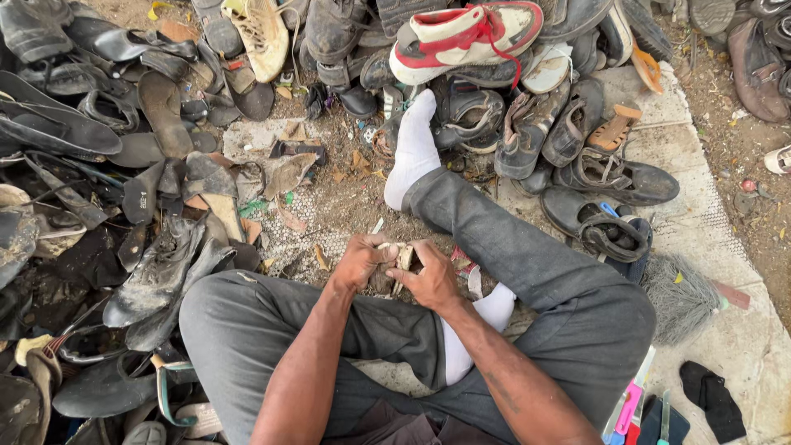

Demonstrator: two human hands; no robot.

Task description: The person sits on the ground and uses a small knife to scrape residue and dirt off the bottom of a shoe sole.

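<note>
Between your crossed legs, your left hand [360, 259] and right hand [430, 276] both close around a small tan shoe piece [404, 259], worn shoes [156, 280] piled around.

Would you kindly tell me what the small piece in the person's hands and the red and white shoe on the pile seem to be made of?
Small piece, held between left hand and right hand: pale tan and matte, perhaps leather or rubber; too small to be sure.
Red and white shoe: looks like smooth synthetic or leather panels, scuffed, with red fabric laces and a light, probably rubber, sole edge.
</note>
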